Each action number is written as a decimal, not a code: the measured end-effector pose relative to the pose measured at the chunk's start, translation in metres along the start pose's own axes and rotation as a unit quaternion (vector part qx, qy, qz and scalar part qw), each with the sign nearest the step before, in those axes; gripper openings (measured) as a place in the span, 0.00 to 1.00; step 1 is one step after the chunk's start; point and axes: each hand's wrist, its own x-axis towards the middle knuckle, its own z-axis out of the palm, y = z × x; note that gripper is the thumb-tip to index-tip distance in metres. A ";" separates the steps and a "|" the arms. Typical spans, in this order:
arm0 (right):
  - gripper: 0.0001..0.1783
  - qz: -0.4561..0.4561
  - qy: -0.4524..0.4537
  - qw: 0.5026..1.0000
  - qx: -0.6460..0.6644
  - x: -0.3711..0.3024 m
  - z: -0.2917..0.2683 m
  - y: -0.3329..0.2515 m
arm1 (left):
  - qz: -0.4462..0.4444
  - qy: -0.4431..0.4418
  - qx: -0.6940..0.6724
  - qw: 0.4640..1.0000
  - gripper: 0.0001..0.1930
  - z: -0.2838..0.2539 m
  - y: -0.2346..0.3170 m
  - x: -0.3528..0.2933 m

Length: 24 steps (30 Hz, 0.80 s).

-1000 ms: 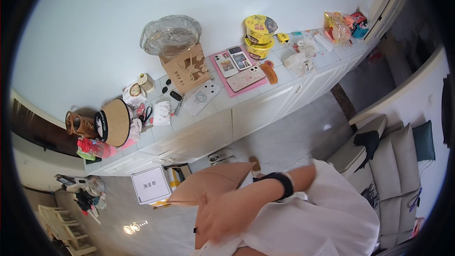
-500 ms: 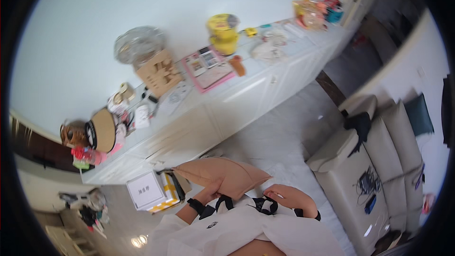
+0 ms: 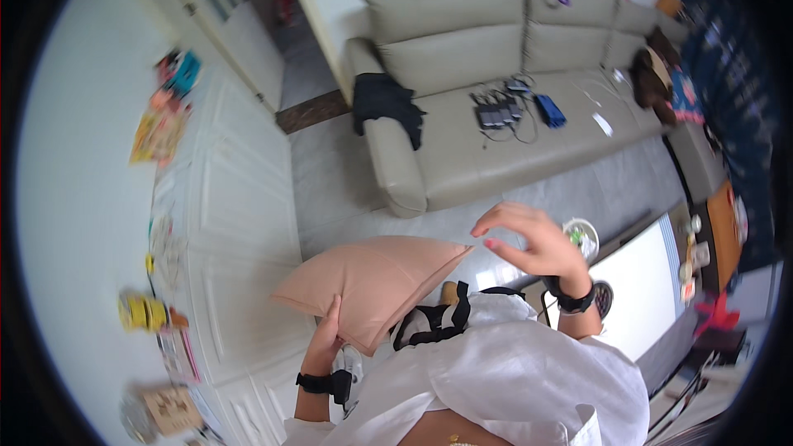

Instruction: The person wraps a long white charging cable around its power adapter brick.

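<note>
A pinkish-tan cushion (image 3: 376,281) is held in front of my body, its corners pointing left and right. My left hand (image 3: 329,322) grips its lower left edge, with the thumb on the front face and the other fingers hidden behind. My right hand (image 3: 529,239) is raised by the cushion's right corner, fingers apart and curved, holding nothing. Dark bands circle both my wrists.
Ahead stands a grey sofa (image 3: 462,140) with black adapters and cables (image 3: 500,113), a blue item (image 3: 549,111) and a dark cloth (image 3: 384,106) on it. A long white cabinet (image 3: 244,256) runs along the left. At right are a white-topped table (image 3: 636,289) and a bin (image 3: 581,235).
My view has swung right from the cabinet toward the sofa, and the cushion has come along in my left hand. My right hand has lifted away from my waist and spread its fingers.
</note>
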 end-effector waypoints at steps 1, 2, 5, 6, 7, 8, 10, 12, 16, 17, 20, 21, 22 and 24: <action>0.10 -0.027 0.023 0.998 0.047 0.000 -0.025 -0.009 | -0.016 0.004 0.012 1.000 0.32 0.017 0.016 0.009; 0.09 -0.077 0.055 0.994 0.061 -0.003 -0.047 -0.018 | -0.008 -0.045 0.032 0.998 0.33 0.032 0.031 0.018; 0.10 -0.244 0.161 0.956 0.006 -0.001 -0.091 -0.034 | -0.030 -0.042 0.121 0.991 0.33 0.094 0.077 0.045; 0.07 -0.261 0.171 0.948 -0.057 0.001 -0.102 -0.038 | -0.038 -0.052 0.135 0.989 0.33 0.110 0.088 0.057; 0.04 -0.279 0.179 0.936 -0.117 0.006 -0.113 -0.041 | -0.038 -0.073 0.171 0.982 0.32 0.124 0.100 0.070; 0.05 -0.268 0.217 0.925 -0.160 0.014 -0.114 -0.041 | -0.039 -0.091 0.205 0.974 0.32 0.136 0.111 0.084; 0.08 -0.254 0.265 0.900 -0.235 0.025 -0.117 -0.039 | -0.025 -0.141 0.230 0.963 0.31 0.172 0.133 0.111; 0.12 -0.275 0.287 0.873 -0.282 0.034 -0.124 -0.044 | 0.004 -0.197 0.248 0.949 0.29 0.198 0.157 0.123; 0.22 -0.222 0.282 0.876 -0.321 0.080 -0.156 -0.049 | 0.004 -0.262 0.312 0.913 0.29 0.253 0.192 0.182; 0.25 -0.199 0.274 0.880 -0.334 0.088 -0.167 -0.052 | -0.002 -0.278 0.325 0.904 0.29 0.268 0.196 0.200; 0.18 -0.163 0.342 0.848 -0.370 0.085 -0.173 -0.014 | 0.013 -0.330 0.376 0.866 0.29 0.303 0.199 0.243; 0.09 -0.213 0.372 0.837 -0.340 0.085 -0.183 0.012 | 0.013 -0.339 0.385 0.858 0.29 0.319 0.203 0.253; 0.09 -0.192 0.385 0.834 -0.345 0.082 -0.195 0.026 | -0.007 -0.343 0.410 0.845 0.29 0.333 0.208 0.258; 0.09 -0.006 0.404 0.831 -0.384 0.056 -0.209 0.019 | -0.030 -0.403 0.441 0.801 0.27 0.379 0.202 0.267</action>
